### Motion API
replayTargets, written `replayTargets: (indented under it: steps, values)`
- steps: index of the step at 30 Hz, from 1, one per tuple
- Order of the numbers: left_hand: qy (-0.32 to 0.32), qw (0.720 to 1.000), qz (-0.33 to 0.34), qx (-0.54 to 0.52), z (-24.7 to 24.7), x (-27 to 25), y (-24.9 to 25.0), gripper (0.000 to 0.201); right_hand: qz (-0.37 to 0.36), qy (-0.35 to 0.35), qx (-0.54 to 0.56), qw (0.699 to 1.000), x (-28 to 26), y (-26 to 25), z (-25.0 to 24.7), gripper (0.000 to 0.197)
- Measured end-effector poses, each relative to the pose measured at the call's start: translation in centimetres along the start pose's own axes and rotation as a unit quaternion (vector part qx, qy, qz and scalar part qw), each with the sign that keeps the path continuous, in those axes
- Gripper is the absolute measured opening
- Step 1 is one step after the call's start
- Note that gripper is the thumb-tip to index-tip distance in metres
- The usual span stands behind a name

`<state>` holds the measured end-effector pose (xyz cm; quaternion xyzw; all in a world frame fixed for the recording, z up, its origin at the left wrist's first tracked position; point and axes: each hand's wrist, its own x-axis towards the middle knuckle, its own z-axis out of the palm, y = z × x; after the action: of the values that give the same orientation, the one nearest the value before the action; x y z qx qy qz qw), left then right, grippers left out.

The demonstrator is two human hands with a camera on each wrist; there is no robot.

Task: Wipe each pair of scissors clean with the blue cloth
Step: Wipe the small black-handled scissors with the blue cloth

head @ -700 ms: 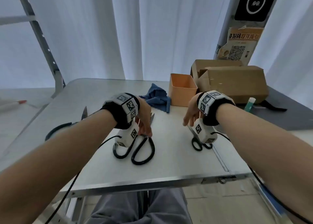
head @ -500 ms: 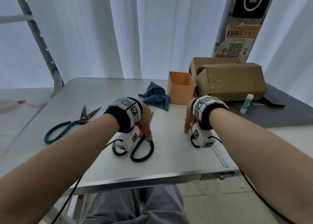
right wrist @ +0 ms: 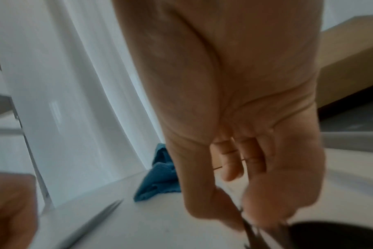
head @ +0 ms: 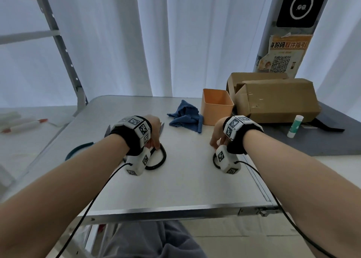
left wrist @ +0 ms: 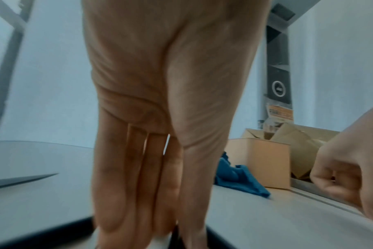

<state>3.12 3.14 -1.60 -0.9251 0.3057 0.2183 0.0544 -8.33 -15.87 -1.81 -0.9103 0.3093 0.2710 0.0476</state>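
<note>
Large black-handled scissors [head: 161, 160] lie on the grey table [head: 185, 187]. My left hand [head: 155, 145] reaches down onto them, fingers and thumb pinching the handle [left wrist: 177, 235]. My right hand [head: 214, 143] is curled around the handle of small black scissors [head: 214, 161]; the right wrist view shows that grip [right wrist: 243, 217], blurred. The crumpled blue cloth [head: 185, 117] lies untouched beyond and between both hands. Teal-handled scissors [head: 78, 149] sit at the left, mostly hidden by my left forearm.
An orange open box [head: 216, 109] stands right of the cloth, with cardboard boxes [head: 277, 99] behind it. A glue stick [head: 295, 126] stands on a dark mat [head: 312, 142] at the right. A metal frame [head: 64, 62] rises at the back left.
The view has tilted upward. Both hands stay on their scissors; the large black scissors have shifted slightly left and away. My left forearm now covers most of the teal scissors.
</note>
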Motion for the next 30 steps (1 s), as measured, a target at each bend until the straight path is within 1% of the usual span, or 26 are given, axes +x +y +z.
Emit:
replayTargets:
  steps: [1,2,3,4,6,7,9,11,13,15,16,17,20,21,22,24,25,27,30]
  values:
    - [0.028,1.000,-0.001,-0.011,0.1,-0.1,-0.3,0.033,-0.026,0.013,0.073,0.997,0.3,-0.1,-0.2,0.021]
    - [0.049,0.999,-0.009,-0.017,0.2,0.0,-0.8,0.034,-0.043,0.009,0.155,0.987,0.4,-0.5,-0.6,0.019]
    - [0.069,0.997,-0.012,-0.023,0.2,0.2,-1.3,0.034,-0.051,0.011,0.224,0.973,0.7,-1.0,-1.0,0.017]
    - [0.079,0.996,-0.010,-0.046,0.2,0.5,-1.6,0.032,-0.046,-0.004,0.283,0.958,0.6,-1.4,-1.4,0.014]
    - [0.084,0.986,0.032,-0.140,-0.2,1.1,-1.6,0.031,-0.052,-0.024,0.375,0.925,0.9,-2.5,-2.2,0.011]
    - [0.077,0.973,0.064,-0.210,-0.3,1.3,-1.4,0.034,-0.070,-0.020,0.410,0.909,1.0,-3.0,-2.6,0.010]
    - [0.039,0.936,0.116,-0.330,-0.9,1.4,-0.5,0.045,-0.114,-0.012,0.460,0.880,0.9,-3.8,-2.9,0.013]
    - [0.003,0.899,0.152,-0.410,-1.3,1.5,0.2,0.052,-0.152,-0.009,0.502,0.851,0.8,-4.2,-3.2,0.019]
    - [-0.012,0.867,0.187,-0.463,-1.6,2.0,0.3,0.048,-0.172,0.023,0.558,0.812,1.4,-4.2,-3.3,0.015]
    - [-0.013,0.838,0.227,-0.495,-1.9,2.9,-0.2,0.037,-0.177,0.065,0.605,0.774,2.2,-4.1,-3.3,0.009]
    - [-0.008,0.830,0.242,-0.502,-2.1,3.3,-0.4,0.032,-0.181,0.086,0.620,0.758,2.7,-4.1,-3.3,0.007]
    - [-0.001,0.825,0.247,-0.508,-2.3,3.9,-0.6,0.030,-0.186,0.107,0.634,0.743,3.1,-4.2,-3.2,0.010]
    - [0.022,0.823,0.239,-0.515,-3.0,5.3,-0.7,0.030,-0.209,0.145,0.679,0.688,4.2,-4.7,-3.0,0.022]
    - [0.025,0.823,0.240,-0.515,-3.1,5.7,-0.8,0.029,-0.214,0.149,0.682,0.683,4.6,-4.9,-3.0,0.024]
    - [0.027,0.820,0.240,-0.520,-3.2,6.1,-0.9,0.028,-0.210,0.149,0.675,0.691,5.1,-5.1,-3.1,0.026]
    - [0.037,0.809,0.236,-0.537,-3.3,7.0,-1.3,0.021,-0.198,0.131,0.646,0.725,5.9,-5.5,-3.1,0.028]
    - [0.045,0.804,0.231,-0.546,-3.3,7.5,-1.6,0.018,-0.200,0.115,0.642,0.731,6.3,-5.7,-3.1,0.023]
    - [0.060,0.799,0.218,-0.558,-3.3,8.2,-2.2,0.017,-0.217,0.101,0.655,0.717,7.1,-6.1,-3.1,0.014]
    - [0.071,0.786,0.213,-0.576,-3.5,9.0,-2.8,0.015,-0.243,0.111,0.686,0.676,7.8,-7.0,-3.2,0.011]
